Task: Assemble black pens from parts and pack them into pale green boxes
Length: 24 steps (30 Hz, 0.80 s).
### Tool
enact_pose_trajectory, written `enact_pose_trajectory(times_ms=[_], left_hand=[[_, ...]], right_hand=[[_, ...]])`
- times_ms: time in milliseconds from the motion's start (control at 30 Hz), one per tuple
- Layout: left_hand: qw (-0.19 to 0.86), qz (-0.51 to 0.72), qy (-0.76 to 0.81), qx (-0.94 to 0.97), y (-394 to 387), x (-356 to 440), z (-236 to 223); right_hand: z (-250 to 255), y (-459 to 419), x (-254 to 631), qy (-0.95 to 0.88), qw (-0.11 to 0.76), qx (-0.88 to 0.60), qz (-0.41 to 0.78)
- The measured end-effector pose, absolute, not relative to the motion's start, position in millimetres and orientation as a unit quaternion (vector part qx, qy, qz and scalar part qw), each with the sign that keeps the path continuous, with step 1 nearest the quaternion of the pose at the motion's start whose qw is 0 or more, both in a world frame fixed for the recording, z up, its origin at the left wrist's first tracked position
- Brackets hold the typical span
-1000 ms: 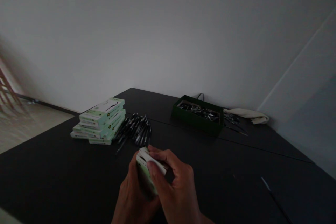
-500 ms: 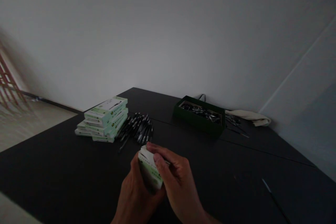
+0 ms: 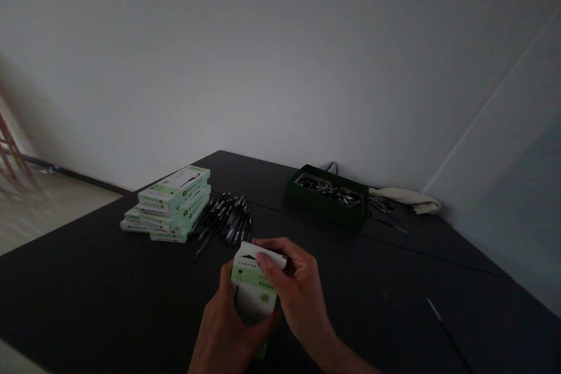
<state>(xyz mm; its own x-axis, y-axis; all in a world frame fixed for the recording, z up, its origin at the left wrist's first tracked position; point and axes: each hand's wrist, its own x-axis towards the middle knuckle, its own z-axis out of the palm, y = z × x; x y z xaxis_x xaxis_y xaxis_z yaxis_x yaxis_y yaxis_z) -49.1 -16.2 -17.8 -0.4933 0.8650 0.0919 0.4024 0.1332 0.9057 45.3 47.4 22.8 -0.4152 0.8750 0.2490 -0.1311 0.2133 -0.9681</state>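
A small white and green pen box (image 3: 253,295) is held upright over the near part of the table, its printed face toward me. My left hand (image 3: 230,318) wraps round its lower body and left side. With thumb and fingers, my right hand (image 3: 291,280) pinches the white top flap of the box, which stands partly raised. What lies inside the box is hidden. Just beyond my hands is a pile of black pens (image 3: 225,219). Left of the pile, several similar boxes (image 3: 173,198) are stacked unevenly.
A dark green open box (image 3: 326,207) full of pens stands toward the back. Beside it lie a pale cloth (image 3: 407,197) and loose pens (image 3: 383,207). A single pen (image 3: 447,330) rests at the near right of the black table (image 3: 350,304). A wall (image 3: 263,58) rises behind.
The held box has turned so more of its printed front shows. Its top flap is lifted further, with my right hand pinching it. The view has shifted slightly.
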Motion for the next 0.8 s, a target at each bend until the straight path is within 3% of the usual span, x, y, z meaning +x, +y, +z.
enact_pose_trajectory(times_ms=[300,533,800], left_hand=[[0.224,0.516,0.709,0.425,-20,-41,-19],[0.215,0.517,0.721,0.408,-19,-41,-17],[0.225,0.503,0.725,0.413,-15,-43,-22]], right_hand=[[30,51,54,-0.704,0.434,-0.219,0.518],[27,51,66,-0.82,0.413,-0.172,0.357],[32,49,69,-0.862,0.385,-0.189,0.269]])
